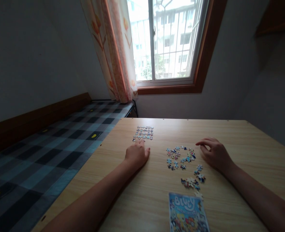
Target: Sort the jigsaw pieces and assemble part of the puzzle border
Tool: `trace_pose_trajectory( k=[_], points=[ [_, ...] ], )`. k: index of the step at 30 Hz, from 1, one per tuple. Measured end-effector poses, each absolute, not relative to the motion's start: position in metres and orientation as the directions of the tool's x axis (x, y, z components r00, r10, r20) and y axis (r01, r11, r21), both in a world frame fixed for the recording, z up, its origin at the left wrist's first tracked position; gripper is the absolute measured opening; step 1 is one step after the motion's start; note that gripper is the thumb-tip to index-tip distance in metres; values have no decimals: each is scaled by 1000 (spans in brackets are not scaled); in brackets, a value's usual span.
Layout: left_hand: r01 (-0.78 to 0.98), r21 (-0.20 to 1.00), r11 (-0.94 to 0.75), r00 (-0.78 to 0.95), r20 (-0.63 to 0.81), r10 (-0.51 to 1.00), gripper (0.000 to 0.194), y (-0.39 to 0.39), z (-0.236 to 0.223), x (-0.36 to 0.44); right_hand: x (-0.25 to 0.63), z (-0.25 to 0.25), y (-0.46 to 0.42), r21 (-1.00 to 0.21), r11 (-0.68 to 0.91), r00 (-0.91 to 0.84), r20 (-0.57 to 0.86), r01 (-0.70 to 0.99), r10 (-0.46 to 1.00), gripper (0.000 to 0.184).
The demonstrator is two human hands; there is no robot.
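My left hand [137, 154] rests palm-down on the table, its fingertips at the near edge of a block of jigsaw puzzle pieces [144, 133] set out in rows. The thumb is spread away from the fingers, and nothing shows in that hand; its fingertips partly cover the nearest row. My right hand [213, 152] lies loosely bent just right of a scattered ring of puzzle pieces [190, 157]. A small gap shows between its thumb and forefinger, with no piece visible there. A smaller heap of pieces [190, 183] sits nearer me, above a blue "Bluey" picture box or card [188, 212].
The light wooden table [249, 138] reaches toward the wall under a barred window [171, 42]. Along its left side is a bed with a checked cover [67, 141]. A floral curtain [115, 48] hangs beside the window.
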State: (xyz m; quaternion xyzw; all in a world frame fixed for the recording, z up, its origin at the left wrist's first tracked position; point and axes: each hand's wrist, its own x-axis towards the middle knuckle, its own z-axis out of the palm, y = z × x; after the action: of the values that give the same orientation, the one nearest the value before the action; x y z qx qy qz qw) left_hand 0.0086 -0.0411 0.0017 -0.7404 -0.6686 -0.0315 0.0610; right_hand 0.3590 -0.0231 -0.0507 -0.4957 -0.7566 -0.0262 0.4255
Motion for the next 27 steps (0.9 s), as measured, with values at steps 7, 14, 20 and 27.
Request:
trace_pose_trajectory(
  k=[7, 14, 20, 27],
  points=[
    [990, -90, -111, 122, 130, 984, 48, -41, 3, 5, 360, -52, -22, -377, 519, -164, 667, 768, 727, 22],
    [989, -80, -122, 132, 142, 981, 46, -38, -5, 7, 360, -50, -23, -389, 514, -159, 659, 765, 735, 22],
    [989, -67, -133, 142, 149, 979, 49, -39, -5, 7, 358, -48, -24, -391, 514, -157, 660, 764, 735, 23],
    [996, -66, -64, 70, 87, 994, 53, -40, 3, -5, 359, -48, -25, -396, 512, -153, 659, 763, 737, 23]
  ],
)
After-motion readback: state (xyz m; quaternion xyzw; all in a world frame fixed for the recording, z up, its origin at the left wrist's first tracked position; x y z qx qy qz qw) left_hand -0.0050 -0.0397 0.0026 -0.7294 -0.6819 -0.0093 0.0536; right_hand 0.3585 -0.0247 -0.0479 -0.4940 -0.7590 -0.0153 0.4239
